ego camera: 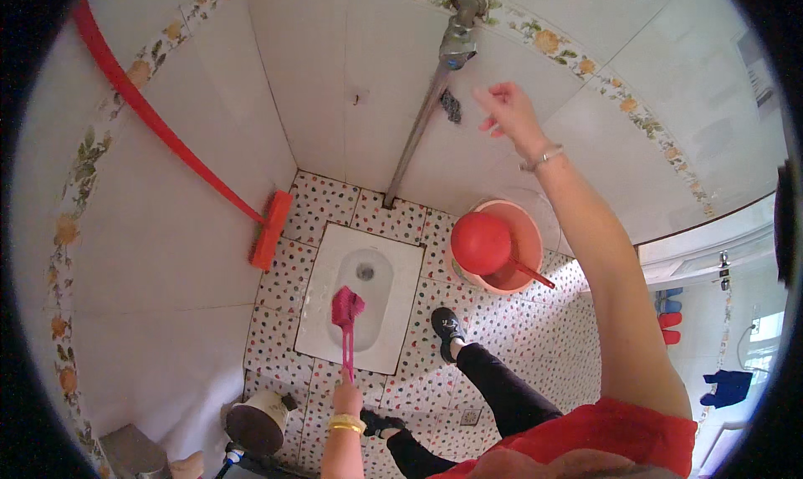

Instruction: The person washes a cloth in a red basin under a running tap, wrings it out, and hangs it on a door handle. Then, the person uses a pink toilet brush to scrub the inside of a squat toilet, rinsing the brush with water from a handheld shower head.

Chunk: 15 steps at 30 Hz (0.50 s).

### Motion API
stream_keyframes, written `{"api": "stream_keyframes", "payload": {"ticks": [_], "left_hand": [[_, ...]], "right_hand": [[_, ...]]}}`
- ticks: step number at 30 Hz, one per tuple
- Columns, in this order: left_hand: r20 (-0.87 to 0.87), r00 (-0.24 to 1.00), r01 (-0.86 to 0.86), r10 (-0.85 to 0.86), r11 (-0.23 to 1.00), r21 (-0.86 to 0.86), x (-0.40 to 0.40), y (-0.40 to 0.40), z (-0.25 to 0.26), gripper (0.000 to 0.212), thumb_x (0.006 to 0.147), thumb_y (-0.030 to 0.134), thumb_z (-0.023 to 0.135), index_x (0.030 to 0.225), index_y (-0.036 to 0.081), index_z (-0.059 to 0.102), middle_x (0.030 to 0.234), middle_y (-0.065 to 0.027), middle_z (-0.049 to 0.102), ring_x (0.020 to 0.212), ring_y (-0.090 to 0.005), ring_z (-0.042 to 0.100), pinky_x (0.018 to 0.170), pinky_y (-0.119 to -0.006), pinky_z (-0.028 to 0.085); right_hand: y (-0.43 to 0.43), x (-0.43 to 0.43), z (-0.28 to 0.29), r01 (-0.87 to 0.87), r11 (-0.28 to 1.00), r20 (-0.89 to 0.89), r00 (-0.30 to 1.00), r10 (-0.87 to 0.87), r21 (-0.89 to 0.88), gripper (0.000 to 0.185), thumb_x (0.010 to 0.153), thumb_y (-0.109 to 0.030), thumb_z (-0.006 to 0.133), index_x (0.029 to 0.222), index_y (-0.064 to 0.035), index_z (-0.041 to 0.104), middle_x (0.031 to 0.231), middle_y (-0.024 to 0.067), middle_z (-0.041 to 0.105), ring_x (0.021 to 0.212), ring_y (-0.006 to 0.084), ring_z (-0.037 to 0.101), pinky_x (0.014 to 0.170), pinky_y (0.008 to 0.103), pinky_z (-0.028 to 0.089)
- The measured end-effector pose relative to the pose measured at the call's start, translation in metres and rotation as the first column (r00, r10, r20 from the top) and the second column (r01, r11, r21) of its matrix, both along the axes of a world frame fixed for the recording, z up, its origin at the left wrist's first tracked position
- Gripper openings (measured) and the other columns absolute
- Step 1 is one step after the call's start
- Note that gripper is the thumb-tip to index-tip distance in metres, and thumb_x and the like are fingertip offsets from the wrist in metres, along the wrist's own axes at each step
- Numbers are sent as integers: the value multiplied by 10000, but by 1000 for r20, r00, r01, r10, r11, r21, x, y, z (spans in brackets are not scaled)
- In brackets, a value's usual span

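My left hand (346, 392) is closed around the handle of a pink toilet brush (347, 310), whose bristled head is over the bowl of a white squat toilet (313, 291). Raised at the upper right, my right hand (509, 116) holds nothing, its fingers curled and apart. It is just right of a dark mesh scrubber (450, 106) beside the metal flush pipe (419, 131). Below that hand, a red plastic dipper (480, 243) rests on a pink bucket (533, 222).
A red-handled broom (271, 231) leans on the left wall. The pipe has a metal valve (459, 43) at the top. A round pot-like container (256, 424) and a metal bin (133, 451) are at the lower left. A floor drain (470, 417) is near my feet.
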<state>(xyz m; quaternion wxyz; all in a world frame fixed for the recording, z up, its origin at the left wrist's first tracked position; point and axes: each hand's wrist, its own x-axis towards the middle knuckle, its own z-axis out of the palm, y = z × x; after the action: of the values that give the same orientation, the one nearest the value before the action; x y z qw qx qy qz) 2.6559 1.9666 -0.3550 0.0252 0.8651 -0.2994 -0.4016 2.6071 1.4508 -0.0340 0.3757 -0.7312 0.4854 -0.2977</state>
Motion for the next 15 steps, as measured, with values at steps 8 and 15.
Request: {"api": "stream_keyframes", "payload": {"ticks": [8, 15], "left_hand": [[-146, 967, -210, 209, 978, 9, -63, 40, 7, 503, 756, 69, 429, 1236, 47, 279, 729, -217, 581, 668, -378, 563, 593, -458, 447], [-63, 980, -183, 187, 981, 66, -65, 62, -11, 481, 758, 63, 432, 1218, 27, 298, 711, -214, 577, 653, -368, 571, 576, -442, 467]], "right_hand": [[-43, 40, 35, -72, 973, -452, 891, -35, -217, 599, 702, -606, 512, 707, -7, 513, 557, 54, 490, 448, 160, 554, 389, 274, 416], [-19, 76, 53, -179, 829, -575, 795, -195, -529, 362, 694, -343, 605, 679, 18, 577, 681, 170, 587, 625, 273, 570, 598, 379, 443]]}}
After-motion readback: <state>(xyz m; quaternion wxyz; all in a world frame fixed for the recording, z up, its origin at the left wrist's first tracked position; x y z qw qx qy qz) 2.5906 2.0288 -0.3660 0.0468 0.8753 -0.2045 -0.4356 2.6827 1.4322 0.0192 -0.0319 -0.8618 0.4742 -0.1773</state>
